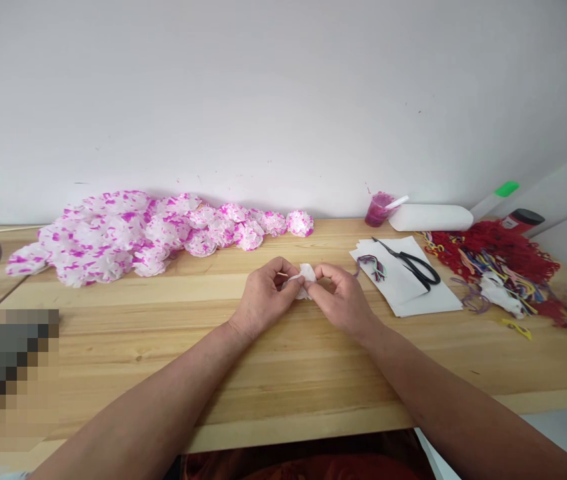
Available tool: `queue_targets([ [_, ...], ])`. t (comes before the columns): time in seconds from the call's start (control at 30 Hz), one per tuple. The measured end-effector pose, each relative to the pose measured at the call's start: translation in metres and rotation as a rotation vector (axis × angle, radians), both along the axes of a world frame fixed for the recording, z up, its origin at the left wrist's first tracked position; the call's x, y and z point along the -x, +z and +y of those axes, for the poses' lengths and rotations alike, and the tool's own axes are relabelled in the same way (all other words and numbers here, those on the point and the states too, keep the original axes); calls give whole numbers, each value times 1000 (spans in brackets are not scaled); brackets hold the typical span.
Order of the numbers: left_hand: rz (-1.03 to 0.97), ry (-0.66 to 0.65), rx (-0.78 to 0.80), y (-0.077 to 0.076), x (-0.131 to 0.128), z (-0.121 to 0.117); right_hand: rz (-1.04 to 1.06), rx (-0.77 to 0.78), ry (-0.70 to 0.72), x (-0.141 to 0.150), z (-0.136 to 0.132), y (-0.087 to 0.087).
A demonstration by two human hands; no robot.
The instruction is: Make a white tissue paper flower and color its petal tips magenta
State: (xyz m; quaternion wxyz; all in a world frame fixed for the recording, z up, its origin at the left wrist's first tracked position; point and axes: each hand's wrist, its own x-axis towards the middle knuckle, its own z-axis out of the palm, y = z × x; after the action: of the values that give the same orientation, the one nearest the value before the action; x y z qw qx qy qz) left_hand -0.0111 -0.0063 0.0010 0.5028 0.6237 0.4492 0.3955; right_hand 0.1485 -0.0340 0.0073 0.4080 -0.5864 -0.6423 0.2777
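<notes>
Over the middle of the wooden table, my left hand (pixel 269 293) and my right hand (pixel 343 298) meet around a small piece of white tissue paper (pixel 307 272). The thumb and fingers of each hand pinch it from opposite sides. Its upper edge sticks up between the fingertips, and the rest is partly covered by them. Right of my right hand lies a stack of white paper sheets (pixel 441 300), with black-handled scissors (pixel 416 267) and a few short yarn strands (pixel 374 265) on top.
White-and-magenta tissue flowers (pixel 108 233) are heaped against the wall at left. Along the back right stand a cup of magenta liquid (pixel 377 212), a white roll (pixel 431 217) and a black-lidded container (pixel 524 219). Tangled red and coloured yarn (pixel 508 253) spreads at right, near a yellow scrap (pixel 517 328).
</notes>
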Motion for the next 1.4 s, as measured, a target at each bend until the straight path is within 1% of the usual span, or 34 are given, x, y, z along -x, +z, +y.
queue_targets([
  [0.13, 6, 38, -20, 1, 0, 0, -66, -38, -35, 2, 0, 3],
  [0.23, 46, 34, -56, 2, 0, -1, -37, -12, -39, 2, 0, 4],
  [0.37, 73, -3, -115, 1, 0, -2, 21, 22, -34, 1, 1, 2],
  [0.53, -10, -11, -57, -2, 0, -1, 60, 58, -31, -1, 2, -2],
  [0.63, -9, -22, -35, 0, 0, -1, 67, 53, -20, -1, 2, -4],
  [0.73, 29, -26, -42, 0, 0, -1, 38, 30, -20, -1, 1, -3],
  [0.9, 93, 24, -76, 2, 1, -1, -31, -13, -36, 1, 0, 0],
  [1.1, 112, -13, -134, 5, 2, -4, 74, 46, -5, 0, 2, -3],
  [1.23, 67, -9, -96, 2, 2, -2, 101, 40, -5, -1, 4, -7],
  [1.33, 38, -13, -69, 0, 1, -1, 95, 26, 8, 0, 2, -6],
  [1.4, 53, -16, -76, -1, 1, 0, 71, 14, 6, 2, 1, -4],
])
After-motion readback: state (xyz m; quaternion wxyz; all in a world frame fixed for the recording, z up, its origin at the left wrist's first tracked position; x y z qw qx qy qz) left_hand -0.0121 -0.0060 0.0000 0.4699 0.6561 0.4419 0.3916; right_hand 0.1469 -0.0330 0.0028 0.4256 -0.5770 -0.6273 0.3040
